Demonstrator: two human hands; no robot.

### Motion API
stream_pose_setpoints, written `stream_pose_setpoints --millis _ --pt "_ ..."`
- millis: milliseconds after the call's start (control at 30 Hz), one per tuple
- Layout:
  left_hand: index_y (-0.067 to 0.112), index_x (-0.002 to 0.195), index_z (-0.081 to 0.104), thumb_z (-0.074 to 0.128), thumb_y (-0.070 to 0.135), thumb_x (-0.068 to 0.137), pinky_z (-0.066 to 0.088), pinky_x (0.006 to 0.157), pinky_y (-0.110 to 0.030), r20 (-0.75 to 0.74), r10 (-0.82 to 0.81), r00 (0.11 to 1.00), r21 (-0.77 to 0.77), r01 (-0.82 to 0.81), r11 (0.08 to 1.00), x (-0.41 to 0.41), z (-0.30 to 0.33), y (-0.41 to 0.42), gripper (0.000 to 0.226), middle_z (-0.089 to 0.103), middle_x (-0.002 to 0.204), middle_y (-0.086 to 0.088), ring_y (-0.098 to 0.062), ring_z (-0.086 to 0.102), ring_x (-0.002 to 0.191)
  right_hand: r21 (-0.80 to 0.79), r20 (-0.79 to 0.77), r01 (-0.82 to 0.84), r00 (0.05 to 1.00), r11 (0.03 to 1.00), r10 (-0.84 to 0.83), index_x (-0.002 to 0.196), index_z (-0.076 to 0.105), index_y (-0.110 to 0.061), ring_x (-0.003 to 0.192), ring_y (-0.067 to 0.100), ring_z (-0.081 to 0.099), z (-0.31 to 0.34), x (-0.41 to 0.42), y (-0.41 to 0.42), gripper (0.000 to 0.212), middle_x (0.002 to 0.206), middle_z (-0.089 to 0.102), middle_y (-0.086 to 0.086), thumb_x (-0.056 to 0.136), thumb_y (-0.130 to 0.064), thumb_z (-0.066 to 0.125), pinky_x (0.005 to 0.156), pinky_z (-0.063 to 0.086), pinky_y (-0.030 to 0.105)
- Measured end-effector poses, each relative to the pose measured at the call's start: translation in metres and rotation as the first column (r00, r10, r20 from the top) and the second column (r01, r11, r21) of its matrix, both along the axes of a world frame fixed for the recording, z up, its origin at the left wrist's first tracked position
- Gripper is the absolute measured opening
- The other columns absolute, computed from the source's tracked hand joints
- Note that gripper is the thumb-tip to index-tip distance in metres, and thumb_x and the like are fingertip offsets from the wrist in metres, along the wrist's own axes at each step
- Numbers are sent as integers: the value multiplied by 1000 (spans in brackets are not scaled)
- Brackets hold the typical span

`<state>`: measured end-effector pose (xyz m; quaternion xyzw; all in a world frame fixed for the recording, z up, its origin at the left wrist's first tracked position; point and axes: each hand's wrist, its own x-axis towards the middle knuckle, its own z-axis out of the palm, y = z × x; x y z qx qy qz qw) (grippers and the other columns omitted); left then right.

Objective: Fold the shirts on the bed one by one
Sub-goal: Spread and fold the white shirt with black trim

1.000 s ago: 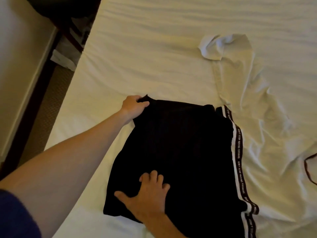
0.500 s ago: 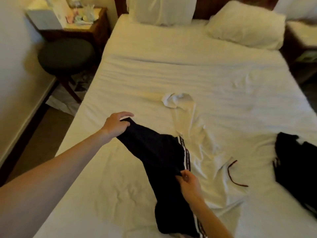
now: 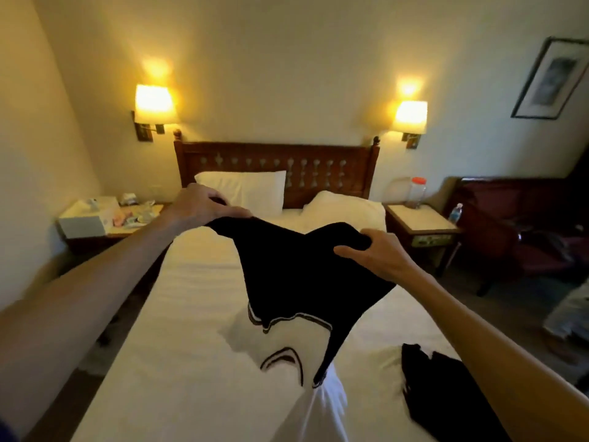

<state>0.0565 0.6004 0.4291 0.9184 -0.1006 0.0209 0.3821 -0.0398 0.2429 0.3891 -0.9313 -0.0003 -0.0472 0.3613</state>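
A black shirt (image 3: 299, 282) with white-striped trim hangs in the air above the bed (image 3: 191, 346). My left hand (image 3: 204, 204) grips its upper left corner and my right hand (image 3: 373, 253) grips its upper right corner, both raised at about headboard height. The shirt's lower edge dangles over a white shirt (image 3: 306, 406) with dark trim that lies flat on the sheet. Another black garment (image 3: 443, 390) lies crumpled on the bed at the lower right.
Two white pillows (image 3: 245, 189) lean at the wooden headboard (image 3: 318, 167). A cluttered nightstand (image 3: 105, 218) stands left of the bed, another nightstand (image 3: 420, 224) with a jar on the right. A dark red armchair (image 3: 516, 224) sits far right.
The black shirt has been lifted off the bed and now hangs from both hands. My right hand moved from the shirt's middle up to a top corner. The view has tilted upward.
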Motion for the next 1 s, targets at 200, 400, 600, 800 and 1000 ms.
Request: stream_pose_setpoints --millis 200,400,600,800,1000 --pt "26 86 64 87 62 55 46 68 -33 314 -219 924 497 36 867 -43 107 -5 53 63 83 8 -11 58 79 11 267 0 964 1000 -3 86 67 -26 49 -3 59 125 0 -38 23 71 66 -4 101 -34 52 50 40 9" --pt "10 85 66 61 43 95 43 58 -29 109 -88 990 121 75 990 -53 129 -4 35 63 71 -6 -15 62 61 -29 281 -122 952 992 125 113 67 -14 64 12 59 162 -9 -39 24 82 66 7 104 -22 47 59 42 14" --pt "19 86 72 58 15 98 40 57 -21 183 -174 968 148 148 978 -59 114 0 18 62 68 -2 -10 58 59 27 336 -120 936 992 104 105 66 -11 72 10 58 164 -5 -30 19 86 65 3 104 -16 48 66 41 20" --pt "10 100 70 55 9 99 43 51 -15 83 -219 972 -441 233 867 -68 86 5 15 62 63 6 -4 60 58 25 368 -134 923 991 115 81 69 -8 52 3 56 159 -11 -53 31 62 59 1 89 -38 68 54 40 12" --pt "4 91 57 69 35 68 39 60 -27 -198 -449 871 -506 302 808 -91 80 -12 40 53 73 -8 -16 57 66 298 235 -194 964 935 125 73 78 -20 54 11 63 149 -19 -53 28 66 63 4 92 -35 64 52 47 17"
